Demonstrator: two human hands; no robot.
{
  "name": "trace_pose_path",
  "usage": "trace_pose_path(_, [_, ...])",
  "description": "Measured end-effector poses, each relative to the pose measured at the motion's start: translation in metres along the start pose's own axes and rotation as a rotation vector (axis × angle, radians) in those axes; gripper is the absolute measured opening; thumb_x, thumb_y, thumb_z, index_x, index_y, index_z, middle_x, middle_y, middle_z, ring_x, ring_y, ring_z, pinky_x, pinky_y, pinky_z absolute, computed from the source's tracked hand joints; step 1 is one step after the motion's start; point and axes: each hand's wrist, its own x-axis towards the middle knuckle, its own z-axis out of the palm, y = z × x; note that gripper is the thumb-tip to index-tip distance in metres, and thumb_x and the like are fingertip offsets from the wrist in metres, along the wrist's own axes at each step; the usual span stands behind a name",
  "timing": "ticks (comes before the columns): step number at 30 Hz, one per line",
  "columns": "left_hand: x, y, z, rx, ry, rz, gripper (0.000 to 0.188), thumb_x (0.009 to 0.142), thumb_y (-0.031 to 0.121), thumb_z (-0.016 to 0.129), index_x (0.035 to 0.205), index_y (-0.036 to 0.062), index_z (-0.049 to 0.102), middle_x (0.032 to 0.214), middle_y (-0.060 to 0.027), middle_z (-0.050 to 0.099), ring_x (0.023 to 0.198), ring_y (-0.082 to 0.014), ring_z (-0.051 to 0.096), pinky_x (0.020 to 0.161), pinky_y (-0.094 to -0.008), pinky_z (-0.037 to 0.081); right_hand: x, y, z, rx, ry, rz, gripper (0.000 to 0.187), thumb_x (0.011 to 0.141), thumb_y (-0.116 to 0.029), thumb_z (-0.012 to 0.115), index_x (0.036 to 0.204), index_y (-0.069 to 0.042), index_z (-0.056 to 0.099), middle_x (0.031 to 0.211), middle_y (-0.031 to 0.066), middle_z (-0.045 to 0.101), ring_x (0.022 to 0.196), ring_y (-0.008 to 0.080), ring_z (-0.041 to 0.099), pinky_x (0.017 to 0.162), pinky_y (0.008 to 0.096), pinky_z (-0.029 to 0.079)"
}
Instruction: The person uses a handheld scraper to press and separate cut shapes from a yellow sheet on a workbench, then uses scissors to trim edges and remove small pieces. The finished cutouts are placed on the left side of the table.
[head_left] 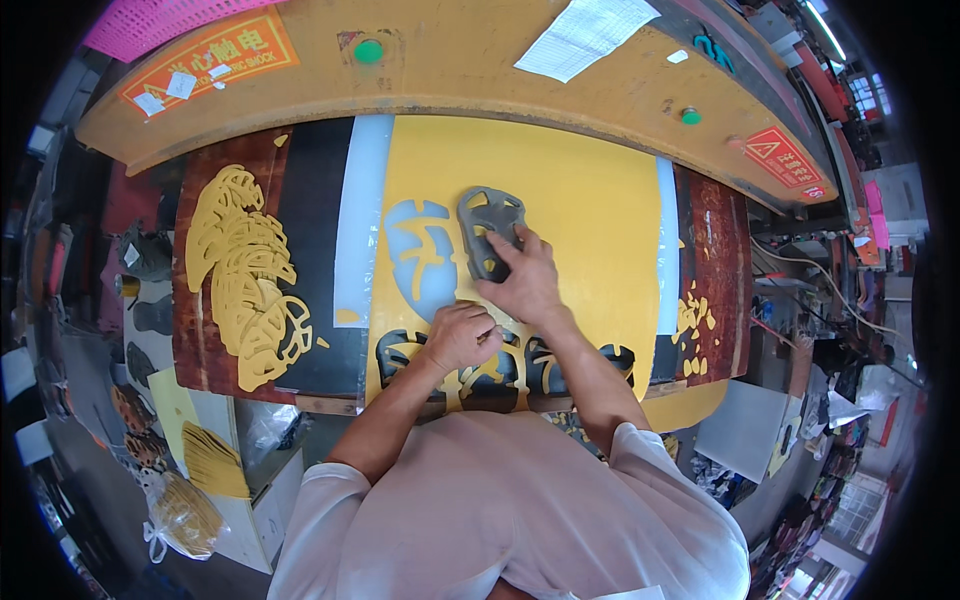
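The step in hand looks like setting the die on the yellow sheet, just right of a cut-out. The right hand's grip is half-closed about the die's near end; the left hand is curled, its contents hidden. The next move likely calls for keeping the die flat and off cut edges. Uncut sheet lies rightward; the beam bounds the far side.
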Motion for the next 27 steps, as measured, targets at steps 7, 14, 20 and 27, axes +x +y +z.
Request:
trace_pose_path(7, [0.004, 0.004, 0.001, 0.037, 0.007, -0.024, 0.024, 0.077, 0.008, 0.074, 0.06, 0.0076, 0.057, 0.063, -0.0076, 0.058, 0.06, -0.0294, 0.061, 0.057, -0.0416, 0.052, 0.041, 0.059, -0.07, 1.059, -0.22, 0.345, 0.068, 0.08, -0.016, 0.081, 0.143, 0.006, 0.065, 0.122, 0.0135, 0.074, 0.103, 0.0184, 0.07, 0.094, 0.0308, 0.056])
trace_pose_path(14, [0.02, 0.007, 0.0, -0.165, -0.098, -0.579, 0.029, 0.099, 0.032, 0.073, 0.097, 0.0024, 0.075, 0.077, -0.01, 0.071, 0.07, -0.0229, 0.071, 0.063, -0.0396, 0.056, 0.047, 0.099, -0.058, 1.417, -0.265, 0.374, 0.069, 0.084, -0.036, 0.076, 0.14, 0.001, 0.062, 0.112, 0.0099, 0.071, 0.094, 0.0178, 0.067, 0.078, 0.0334, 0.059])
trace_pose_path(20, [0.113, -0.043, 0.014, -1.368, 0.44, -1.196, 0.067, 0.104, 0.052, 0.066, 0.147, 0.0031, 0.054, 0.141, -0.0205, 0.062, 0.124, -0.0338, 0.067, 0.1, -0.0526, 0.056, 0.032, 0.085, -0.059, 1.375, -0.206, 0.319, 0.073, 0.083, -0.032, 0.076, 0.145, 0.003, 0.06, 0.111, 0.0111, 0.072, 0.086, 0.0157, 0.066, 0.071, 0.0294, 0.057])
trace_pose_path(27, [0.111, -0.071, 0.015, -1.493, 0.44, -1.271, 0.043, 0.106, 0.037, 0.062, 0.14, 0.0116, 0.056, 0.127, -0.0097, 0.065, 0.128, -0.0328, 0.063, 0.109, -0.0583, 0.048, 0.006, 0.101, -0.046, 0.554, 0.301, 0.234, 0.074, 0.077, -0.025, 0.082, 0.145, -0.001, 0.066, 0.136, 0.0233, 0.063, 0.112, 0.0269, 0.07, 0.091, 0.0365, 0.059])
